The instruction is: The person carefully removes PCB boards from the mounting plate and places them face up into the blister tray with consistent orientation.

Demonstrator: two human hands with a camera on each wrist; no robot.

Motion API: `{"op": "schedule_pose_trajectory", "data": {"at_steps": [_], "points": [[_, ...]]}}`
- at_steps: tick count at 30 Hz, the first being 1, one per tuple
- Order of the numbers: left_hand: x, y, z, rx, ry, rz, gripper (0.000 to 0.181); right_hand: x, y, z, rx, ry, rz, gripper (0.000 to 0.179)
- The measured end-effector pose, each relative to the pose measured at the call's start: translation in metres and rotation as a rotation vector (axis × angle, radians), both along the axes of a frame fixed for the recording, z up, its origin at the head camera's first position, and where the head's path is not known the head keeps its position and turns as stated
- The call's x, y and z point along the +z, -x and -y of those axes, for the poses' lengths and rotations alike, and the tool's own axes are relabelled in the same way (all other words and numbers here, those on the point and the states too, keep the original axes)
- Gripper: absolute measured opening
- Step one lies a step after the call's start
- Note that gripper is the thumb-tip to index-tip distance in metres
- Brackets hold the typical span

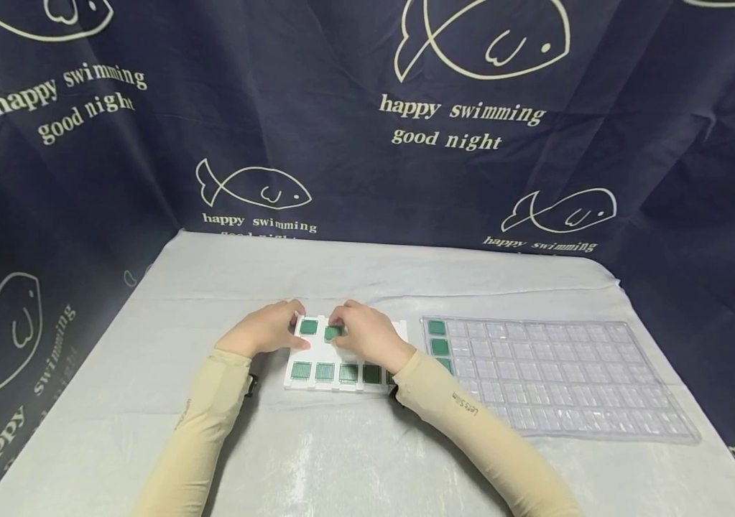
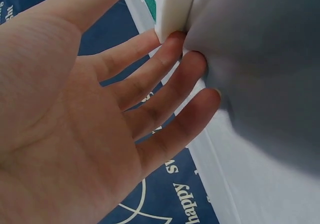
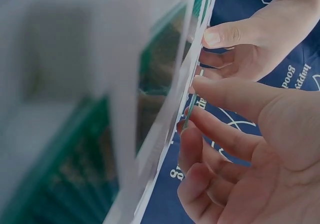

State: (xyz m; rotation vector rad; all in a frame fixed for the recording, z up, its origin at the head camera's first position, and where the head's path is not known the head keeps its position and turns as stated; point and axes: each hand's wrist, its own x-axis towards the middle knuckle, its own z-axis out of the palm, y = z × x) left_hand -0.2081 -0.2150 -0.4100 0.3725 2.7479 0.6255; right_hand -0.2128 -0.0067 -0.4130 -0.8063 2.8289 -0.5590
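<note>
A white holder (image 1: 318,352) with green square circuit boards in its slots lies flat on the table. My left hand (image 1: 270,329) grips its left end, thumb on top and fingers against the side edge; the left wrist view shows the fingertips touching the white edge (image 2: 175,9). Over the back row, my right hand (image 1: 370,334) pinches one green circuit board (image 1: 332,334) between thumb and fingers. The right wrist view shows that board's thin edge (image 3: 189,112) between the fingertips. Another board (image 1: 308,327) sits at the back left, and several (image 1: 325,371) line the front row.
To the right lies a clear plastic compartment tray (image 1: 567,373), with green boards (image 1: 440,347) in its leftmost column. A white cloth (image 1: 315,452) covers the table. Behind stands a dark blue curtain (image 1: 354,187) with fish drawings.
</note>
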Motion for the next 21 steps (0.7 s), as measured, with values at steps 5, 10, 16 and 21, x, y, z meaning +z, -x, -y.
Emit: {"op": "schedule_pose_trajectory", "data": {"at_steps": [5,10,16,21], "points": [[-0.0007,0.0007,0.0007,-0.001,-0.006,0.004,0.056,0.0021,-0.0003,-0.0014,-0.006,-0.01,-0.001,0.031],[0.0001,0.0012,0.0006,-0.006,-0.006,0.004,0.054,0.0032,-0.0012,-0.0025,-0.003,-0.021,-0.013,0.031],[-0.0004,0.0017,0.0005,0.002,-0.008,0.013,0.053,0.004,-0.0013,-0.0024,-0.01,-0.02,-0.011,0.03],[0.0004,0.0006,-0.0001,0.009,-0.01,0.02,0.054,0.006,-0.0021,-0.0027,-0.02,-0.014,-0.007,0.032]]}}
